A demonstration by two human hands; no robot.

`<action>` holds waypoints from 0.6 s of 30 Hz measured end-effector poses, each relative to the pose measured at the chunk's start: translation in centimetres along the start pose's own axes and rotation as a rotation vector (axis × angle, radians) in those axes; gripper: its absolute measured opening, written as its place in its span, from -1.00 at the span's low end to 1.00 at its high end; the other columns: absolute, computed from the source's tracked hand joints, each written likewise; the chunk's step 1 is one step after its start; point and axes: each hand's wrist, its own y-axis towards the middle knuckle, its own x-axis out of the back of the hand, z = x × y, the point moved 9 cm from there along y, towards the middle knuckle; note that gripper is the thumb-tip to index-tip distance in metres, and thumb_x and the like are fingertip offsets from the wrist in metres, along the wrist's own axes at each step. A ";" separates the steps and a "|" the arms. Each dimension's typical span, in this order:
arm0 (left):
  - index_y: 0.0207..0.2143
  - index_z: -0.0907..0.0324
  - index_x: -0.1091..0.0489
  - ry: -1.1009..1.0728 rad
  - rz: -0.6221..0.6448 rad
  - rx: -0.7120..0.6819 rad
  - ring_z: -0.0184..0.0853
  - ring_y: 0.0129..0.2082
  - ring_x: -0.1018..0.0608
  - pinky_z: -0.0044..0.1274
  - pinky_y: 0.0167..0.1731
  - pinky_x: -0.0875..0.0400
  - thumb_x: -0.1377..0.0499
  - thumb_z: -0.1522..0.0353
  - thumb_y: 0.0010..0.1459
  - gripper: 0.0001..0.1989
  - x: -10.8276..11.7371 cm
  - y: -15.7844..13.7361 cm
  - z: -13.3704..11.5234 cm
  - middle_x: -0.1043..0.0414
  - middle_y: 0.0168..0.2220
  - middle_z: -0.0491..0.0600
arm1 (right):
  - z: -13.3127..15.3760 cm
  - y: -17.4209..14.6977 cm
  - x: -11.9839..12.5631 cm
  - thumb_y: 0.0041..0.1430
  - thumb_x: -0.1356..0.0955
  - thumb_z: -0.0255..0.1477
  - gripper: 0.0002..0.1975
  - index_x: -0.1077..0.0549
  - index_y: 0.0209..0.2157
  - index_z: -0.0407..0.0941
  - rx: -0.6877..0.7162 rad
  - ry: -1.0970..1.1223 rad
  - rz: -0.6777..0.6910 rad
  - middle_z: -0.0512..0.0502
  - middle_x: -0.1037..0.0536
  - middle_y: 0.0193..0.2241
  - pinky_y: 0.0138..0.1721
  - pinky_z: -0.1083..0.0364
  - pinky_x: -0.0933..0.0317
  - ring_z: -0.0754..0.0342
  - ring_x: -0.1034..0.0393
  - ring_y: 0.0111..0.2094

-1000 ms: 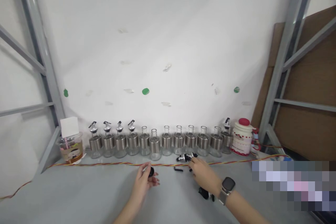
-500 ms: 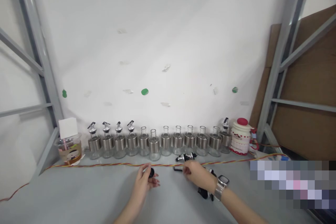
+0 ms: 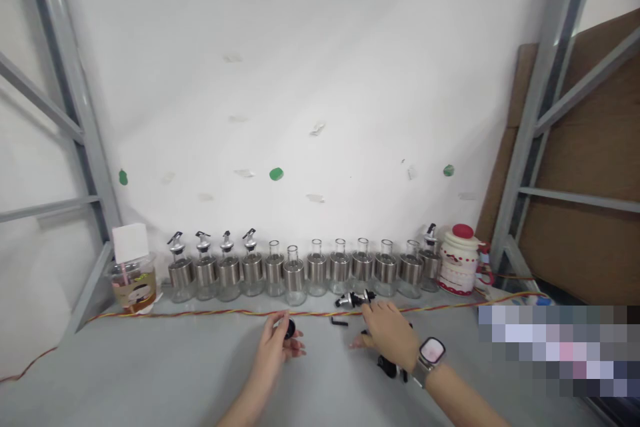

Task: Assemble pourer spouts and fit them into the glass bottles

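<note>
Left hand: left hand (image 3: 275,350) rests on the desk (image 3: 150,373) near the middle of its front part, fingers curled around a small black cap (image 3: 289,328) pinched at the fingertips.
Right hand: right hand (image 3: 387,335) lies palm down just right of the left, fingers spread apart and gripping nothing that shows; a watch (image 3: 431,351) sits on the wrist.
Pourer spouts: loose pourer spouts (image 3: 353,299) lie just beyond the right fingertips, close to the cord; another dark piece (image 3: 387,367) lies on the desk beside the wrist.
Small black part: small black part (image 3: 339,321) lies between the two hands, touching neither.
Bottles: row of glass bottles (image 3: 300,272) stands along the back edge, some with spouts, some bare-necked.
Cord: red-yellow cord (image 3: 200,312) runs across the desk in front of the row.
Jar: red-lidded jar (image 3: 459,268) stands at the right end of the row.
Cup: plastic cup (image 3: 134,283) stands at the left end.
</note>
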 end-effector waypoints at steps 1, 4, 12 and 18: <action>-0.34 0.17 -0.20 0.003 -0.001 0.002 -0.37 -0.74 -0.46 -0.52 -0.66 -0.38 -0.31 0.10 -0.26 -0.49 0.0 0.0 0.0 -0.42 -0.69 -0.12 | 0.2 -0.1 -0.4 -0.02 -0.35 -0.16 -0.57 -0.42 -0.29 -0.27 0.022 -0.023 0.019 -0.40 -0.51 -0.32 -0.19 -0.10 -0.08 -0.28 -0.34 -0.21; -0.32 0.18 -0.19 0.008 -0.010 0.003 -0.37 -0.75 -0.45 -0.52 -0.65 -0.39 -0.30 0.12 -0.23 -0.50 0.0 0.0 0.0 -0.43 -0.69 -0.11 | 0.4 -0.1 -1.4 0.00 -0.31 -0.10 -0.54 -0.43 -0.28 -0.24 0.091 -0.068 0.071 -0.32 -0.55 -0.36 -0.21 -0.07 -0.10 -0.23 -0.39 -0.25; -0.30 0.19 -0.16 0.018 -0.022 0.013 -0.38 -0.76 -0.44 -0.53 -0.67 -0.38 -0.27 0.17 -0.15 -0.55 0.0 -0.2 -0.3 -0.42 -0.71 -0.10 | 0.4 0.7 -2.9 0.18 -0.15 -0.12 -0.55 -0.45 -0.29 -0.19 0.211 -0.201 0.044 -0.26 -0.57 -0.39 -0.19 -0.02 -0.08 -0.14 -0.43 -0.30; -0.31 0.18 -0.18 0.038 -0.020 0.012 -0.37 -0.75 -0.46 -0.54 -0.67 -0.37 -0.28 0.14 -0.17 -0.54 0.0 -0.1 -0.1 -0.41 -0.70 -0.12 | 1.2 1.4 -2.6 0.18 -0.16 -0.14 -0.55 -0.42 -0.25 -0.23 0.259 -0.231 -0.017 -0.27 -0.56 -0.43 -0.19 -0.02 -0.08 -0.13 -0.42 -0.32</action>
